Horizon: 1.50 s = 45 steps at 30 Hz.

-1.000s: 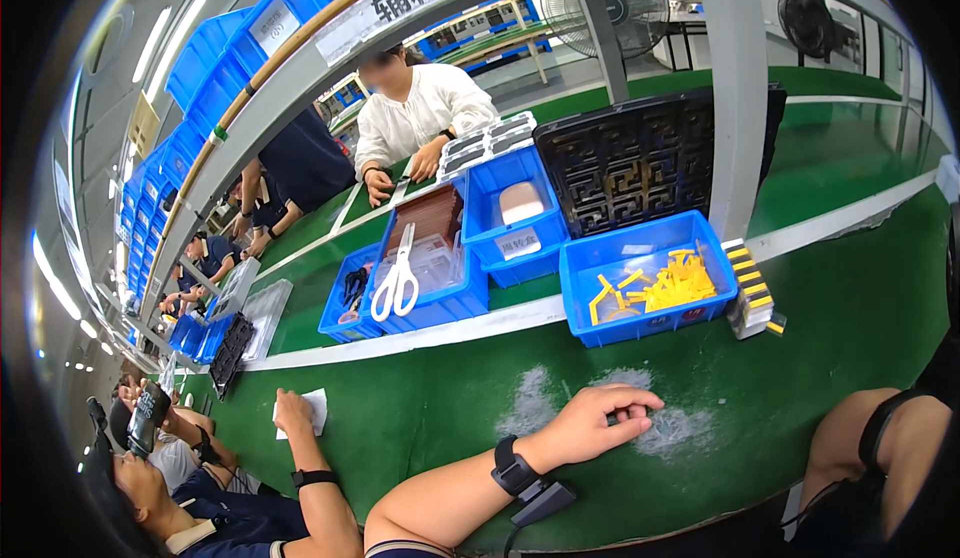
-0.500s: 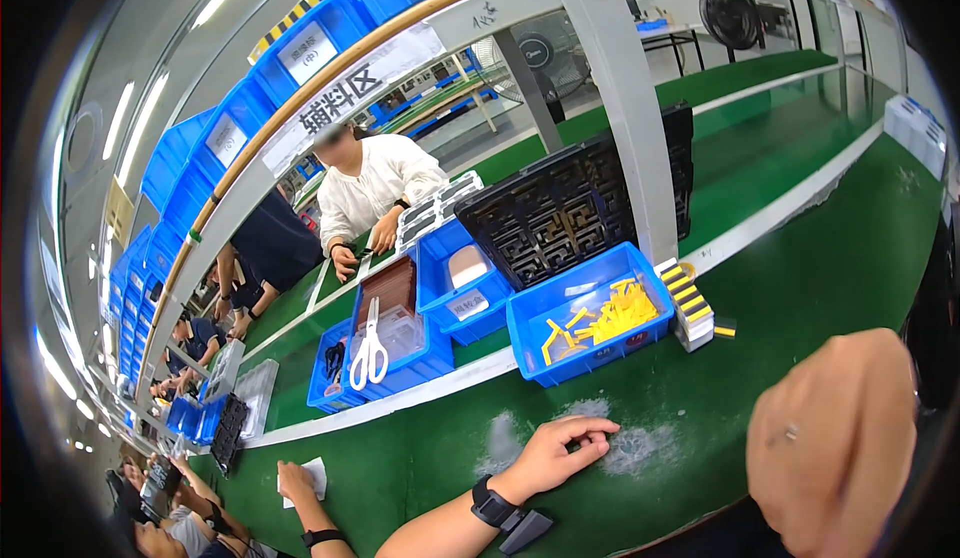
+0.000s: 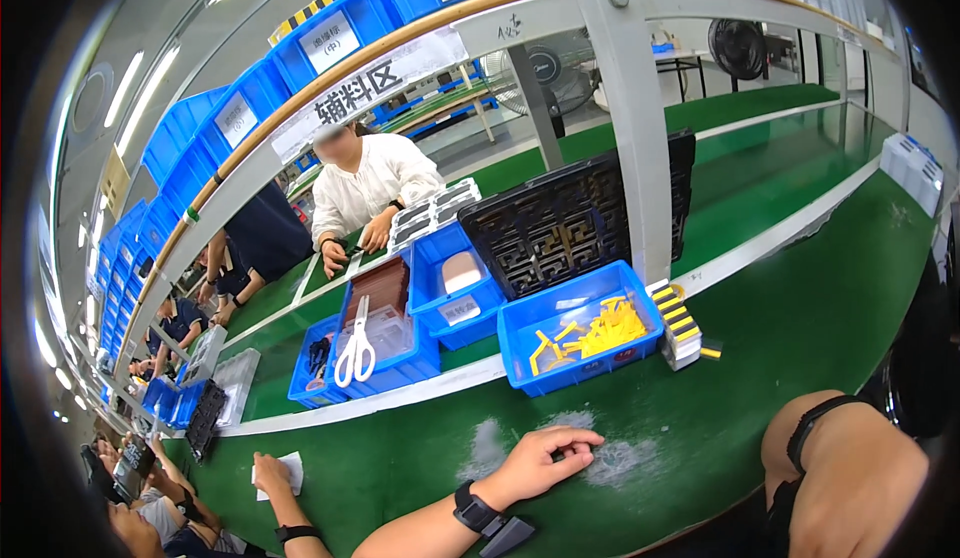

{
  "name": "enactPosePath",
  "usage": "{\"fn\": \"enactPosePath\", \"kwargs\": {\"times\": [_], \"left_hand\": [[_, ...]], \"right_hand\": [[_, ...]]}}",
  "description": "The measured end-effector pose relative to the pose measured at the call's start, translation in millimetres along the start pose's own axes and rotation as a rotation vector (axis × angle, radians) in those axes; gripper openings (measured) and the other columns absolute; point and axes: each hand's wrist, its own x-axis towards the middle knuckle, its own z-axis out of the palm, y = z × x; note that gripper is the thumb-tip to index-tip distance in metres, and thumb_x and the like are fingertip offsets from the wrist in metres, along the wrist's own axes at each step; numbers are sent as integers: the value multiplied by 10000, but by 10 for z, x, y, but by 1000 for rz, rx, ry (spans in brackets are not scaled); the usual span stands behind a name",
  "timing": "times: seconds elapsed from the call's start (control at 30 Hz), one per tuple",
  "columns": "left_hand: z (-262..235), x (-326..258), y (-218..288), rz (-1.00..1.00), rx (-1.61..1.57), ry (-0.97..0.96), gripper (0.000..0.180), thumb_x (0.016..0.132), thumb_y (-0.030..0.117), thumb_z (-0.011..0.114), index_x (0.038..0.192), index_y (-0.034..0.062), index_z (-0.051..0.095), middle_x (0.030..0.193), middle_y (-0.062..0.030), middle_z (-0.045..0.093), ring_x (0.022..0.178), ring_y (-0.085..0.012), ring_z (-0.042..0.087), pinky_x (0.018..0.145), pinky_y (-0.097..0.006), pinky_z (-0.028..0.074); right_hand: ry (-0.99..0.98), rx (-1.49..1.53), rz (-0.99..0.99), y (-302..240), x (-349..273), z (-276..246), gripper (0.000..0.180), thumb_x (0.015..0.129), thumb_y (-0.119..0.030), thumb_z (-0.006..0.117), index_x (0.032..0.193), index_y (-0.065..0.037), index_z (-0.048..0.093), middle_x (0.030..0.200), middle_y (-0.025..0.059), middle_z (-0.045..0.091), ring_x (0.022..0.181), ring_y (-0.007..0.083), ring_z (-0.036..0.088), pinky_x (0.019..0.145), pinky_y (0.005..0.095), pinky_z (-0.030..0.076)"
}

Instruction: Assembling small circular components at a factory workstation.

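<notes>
My left hand [image 3: 540, 463] rests on the green tabletop [image 3: 420, 458], fingers loosely bent and nothing in them, beside a whitish scuffed patch [image 3: 625, 461]. A black band with a dark block circles that wrist. Close to the camera at lower right, my right hand [image 3: 860, 498] is raised with its back showing; its fingers are hidden. Nearest beyond my left hand is a blue bin [image 3: 575, 370] of small yellow strips [image 3: 612, 328]. Against its right side stands a white block with yellow and black stripes [image 3: 680, 330].
Farther left are blue bins with brown sheets [image 3: 378, 293], white scissors [image 3: 357, 348] and a pinkish stack [image 3: 461, 271]. A black lattice panel [image 3: 550, 223] leans behind, near a grey post [image 3: 640, 138]. A neighbour's hand [image 3: 270, 471] touches white paper [image 3: 291, 473]. Someone in white sits opposite.
My right hand has dropped lower and turned, and a dark wristband now shows. My left hand stays on the table. The view has shifted slightly.
</notes>
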Motion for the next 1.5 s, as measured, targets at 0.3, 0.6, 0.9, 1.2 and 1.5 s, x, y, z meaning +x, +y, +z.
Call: {"fn": "enactPosePath", "kwargs": {"times": [0.3, 0.6, 0.9, 1.2, 1.5], "left_hand": [[-45, -122, -43, -101, -16, 29, 236, 799, 89, 595, 1026, 27, 597, 838, -27, 590, 744, -79, 538, 684, -212, 439], [84, -69, 149, -206, -271, 4, 284, 795, 73, 593, 1057, -29, 552, 1005, -85, 593, 890, -126, 556, 792, -266, 447], [420, -37, 378, -220, -299, -113, 206, 795, 24, 544, 995, -11, 576, 879, -56, 599, 813, -124, 548, 739, -250, 449], [437, 133, 357, -382, -357, -133, 260, 807, 78, 559, 1045, -27, 560, 886, -99, 603, 837, -171, 573, 723, -269, 459], [457, 99, 243, -358, -481, 80, 278, 808, 122, 568, 1041, -26, 550, 849, -127, 605, 768, -165, 578, 657, -266, 476]], "right_hand": [[-314, -404, -91, 239, 145, -278, 225, 850, -195, 445, 745, -24, 547, 723, 98, 493, 656, 261, 522, 559, 333, 438], [71, -553, 375, 1038, 122, -434, 174, 754, -169, 630, 824, -10, 633, 795, 109, 628, 744, 209, 592, 675, 302, 455], [185, -770, 415, 2067, -109, -298, 160, 716, -148, 582, 786, -17, 642, 763, 135, 631, 719, 244, 595, 663, 354, 461], [-32, -863, 228, 2369, -52, -75, 157, 640, -134, 568, 742, -38, 640, 703, 158, 611, 656, 307, 575, 612, 403, 454], [-205, -571, 376, 2434, -70, -4, 216, 650, -137, 625, 837, -30, 644, 802, 168, 629, 744, 276, 596, 681, 378, 455]]}}
